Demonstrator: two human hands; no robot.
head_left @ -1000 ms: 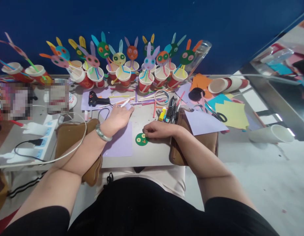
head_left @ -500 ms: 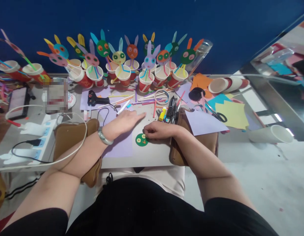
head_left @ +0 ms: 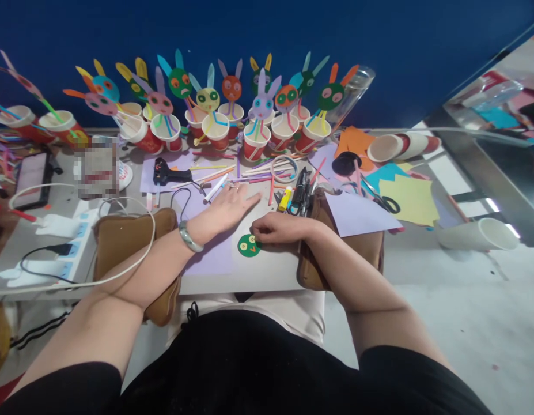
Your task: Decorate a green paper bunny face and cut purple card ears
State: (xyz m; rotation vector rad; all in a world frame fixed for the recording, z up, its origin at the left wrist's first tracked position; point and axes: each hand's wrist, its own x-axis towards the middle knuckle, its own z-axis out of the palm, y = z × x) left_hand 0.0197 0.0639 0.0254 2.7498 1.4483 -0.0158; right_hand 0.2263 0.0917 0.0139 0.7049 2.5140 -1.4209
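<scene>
A green paper disc with two pale round eyes and a small orange mark lies on the grey table. My right hand rests over its right edge, fingers curled and pressed together; whatever the fingertips may hold is too small to make out. My left hand is stretched out just above and left of the disc, fingers apart and nothing in it, over the table near the loose paper sticks. Below that wrist lies a sheet of purple paper. A yellow glue stick lies beyond my right hand.
Paper cups with rabbit figures line the back wall. A black glue gun lies left, near a white power strip and its cable. Scissors, coloured paper and a brown cushion are at right.
My left hand has moved slightly right and forward, and its fingers have spread more. The right hand and the green disc stay in place.
</scene>
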